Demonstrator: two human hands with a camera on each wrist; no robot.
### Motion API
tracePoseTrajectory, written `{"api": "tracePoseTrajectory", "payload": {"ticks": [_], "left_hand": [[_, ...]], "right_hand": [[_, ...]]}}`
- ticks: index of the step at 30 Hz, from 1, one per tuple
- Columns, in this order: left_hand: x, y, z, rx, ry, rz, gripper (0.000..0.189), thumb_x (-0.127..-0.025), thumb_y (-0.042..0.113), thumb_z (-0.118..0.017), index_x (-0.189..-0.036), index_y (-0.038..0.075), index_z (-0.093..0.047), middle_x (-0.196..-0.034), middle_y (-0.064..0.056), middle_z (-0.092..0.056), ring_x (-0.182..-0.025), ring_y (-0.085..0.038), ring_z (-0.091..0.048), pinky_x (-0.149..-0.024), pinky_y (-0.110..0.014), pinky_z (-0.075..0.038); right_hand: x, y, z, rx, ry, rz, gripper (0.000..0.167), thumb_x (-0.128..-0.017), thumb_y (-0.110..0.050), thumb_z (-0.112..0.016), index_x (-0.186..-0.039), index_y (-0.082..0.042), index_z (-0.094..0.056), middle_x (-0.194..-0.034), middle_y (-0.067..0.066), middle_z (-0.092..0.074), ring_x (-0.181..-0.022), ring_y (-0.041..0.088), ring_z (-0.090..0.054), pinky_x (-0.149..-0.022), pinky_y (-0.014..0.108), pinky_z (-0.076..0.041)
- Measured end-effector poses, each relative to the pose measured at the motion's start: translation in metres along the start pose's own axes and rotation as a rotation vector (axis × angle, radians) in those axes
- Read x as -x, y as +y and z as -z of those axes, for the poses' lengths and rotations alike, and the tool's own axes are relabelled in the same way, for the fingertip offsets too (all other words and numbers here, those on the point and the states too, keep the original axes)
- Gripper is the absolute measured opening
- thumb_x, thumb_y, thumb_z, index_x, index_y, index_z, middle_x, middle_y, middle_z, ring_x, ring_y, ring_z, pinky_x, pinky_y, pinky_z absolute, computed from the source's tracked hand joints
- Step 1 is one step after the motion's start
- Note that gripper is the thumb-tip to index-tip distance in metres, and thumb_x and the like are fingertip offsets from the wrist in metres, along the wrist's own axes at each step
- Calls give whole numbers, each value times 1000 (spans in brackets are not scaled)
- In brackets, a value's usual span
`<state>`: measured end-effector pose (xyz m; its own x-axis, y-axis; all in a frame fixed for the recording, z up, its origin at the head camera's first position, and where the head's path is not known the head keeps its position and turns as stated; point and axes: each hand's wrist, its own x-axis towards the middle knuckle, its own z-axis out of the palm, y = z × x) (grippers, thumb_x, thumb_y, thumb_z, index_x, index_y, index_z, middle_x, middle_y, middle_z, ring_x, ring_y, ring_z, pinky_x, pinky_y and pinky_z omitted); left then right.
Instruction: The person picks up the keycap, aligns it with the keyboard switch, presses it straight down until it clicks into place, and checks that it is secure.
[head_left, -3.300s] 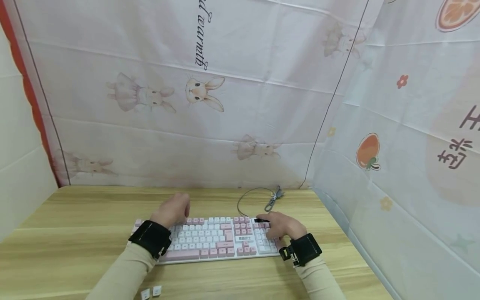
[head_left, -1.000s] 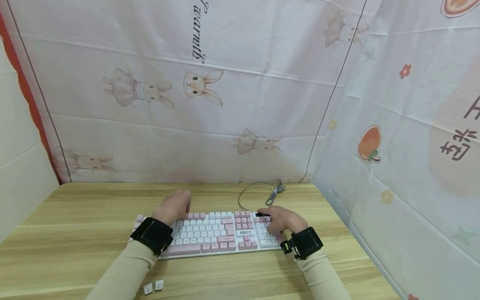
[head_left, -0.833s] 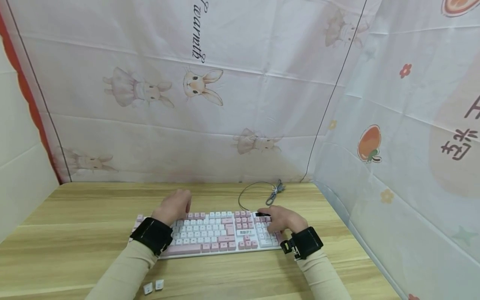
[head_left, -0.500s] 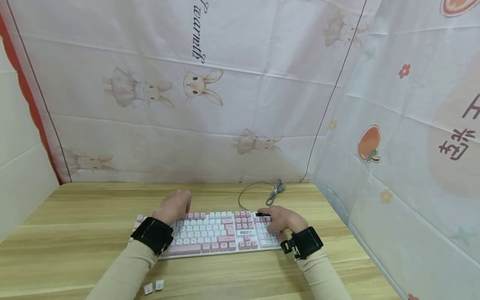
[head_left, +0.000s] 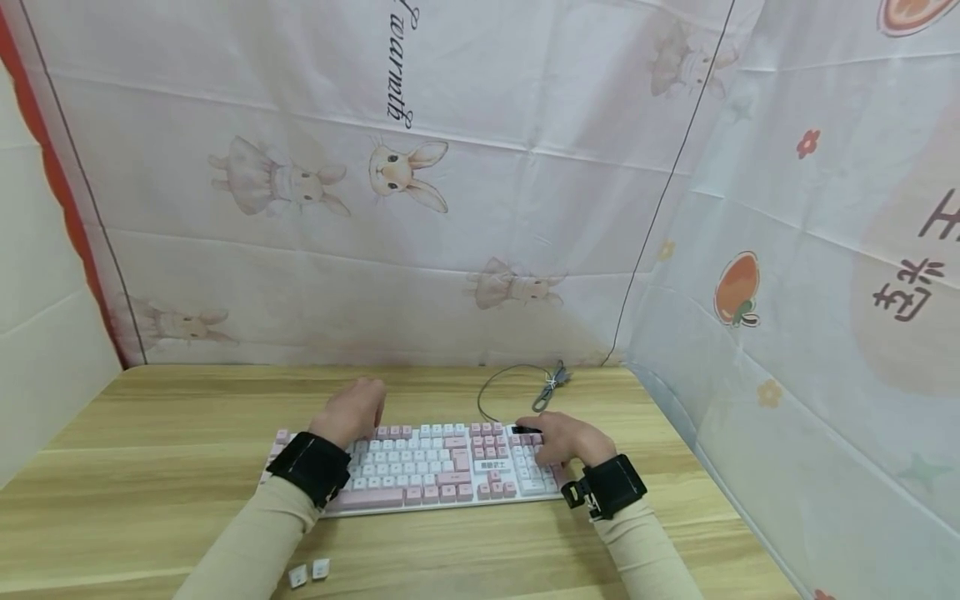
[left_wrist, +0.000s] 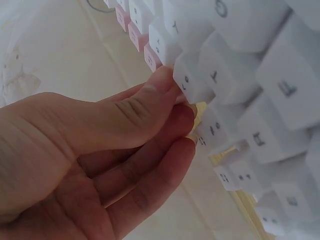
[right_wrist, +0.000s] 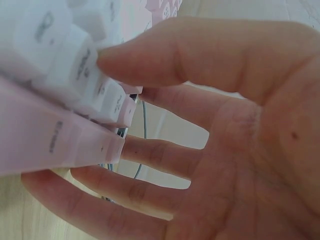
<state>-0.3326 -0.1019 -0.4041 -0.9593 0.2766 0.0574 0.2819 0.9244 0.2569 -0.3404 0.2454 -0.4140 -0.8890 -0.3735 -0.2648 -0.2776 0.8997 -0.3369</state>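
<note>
One keyboard (head_left: 408, 468), mid-width on the desk (head_left: 450, 554), right end toward the right edge. Left hand (head_left: 348, 412) pinches what looks like a pink key (left_wrist: 183, 98) in its back row; right hand (head_left: 572, 438) holds the right end, thumb over the keys, fingers spread. Best: keep the pinch square, move straight, brace with the right. Count: two hands, two loose keycaps (head_left: 321, 569) toward the front edge, one cable (head_left: 542, 402) near the back edge.

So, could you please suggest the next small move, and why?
Perhaps the left hand should pull upward: its fingers pinch at the back row of the keyboard, the right hand holds the number-pad end, and two keycaps lie loose in front.
</note>
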Motion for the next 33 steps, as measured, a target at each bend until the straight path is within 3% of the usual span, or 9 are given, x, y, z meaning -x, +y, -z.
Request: {"api": "tracePoseTrajectory", "payload": {"ticks": [8,23,33], "left_hand": [[1,2,-1,-19,10,-12,23,-80,-13,-73,-67,6,-70,-69,-4,-66,-62,-18,-58,-54,-29,-49],[1,6,5,-34,-13,11,16,-82,-9,-75,-74,5,-71,-74,-5,-67,-67,-19,-59,-60,-32,-54],[2,6,5,-26,-8,27,23,-84,-11,-71,-68,6,-68,-69,-4,-63,-63,-19,-57,-55,-30,-48]], "right_hand": [[0,0,-1,-12,-7,1,81,-79,5,-66,-155,-18,-48,-136,14,-57,-57,16,-55,-53,32,-53],[2,-1,2,-8,1,-9,81,-78,5,-66,-153,-18,-50,-134,13,-57,-57,18,-56,-54,34,-55],[3,-1,1,-5,-4,-2,82,-79,6,-65,-155,-18,-47,-136,15,-57,-60,15,-55,-55,31,-53]]}}
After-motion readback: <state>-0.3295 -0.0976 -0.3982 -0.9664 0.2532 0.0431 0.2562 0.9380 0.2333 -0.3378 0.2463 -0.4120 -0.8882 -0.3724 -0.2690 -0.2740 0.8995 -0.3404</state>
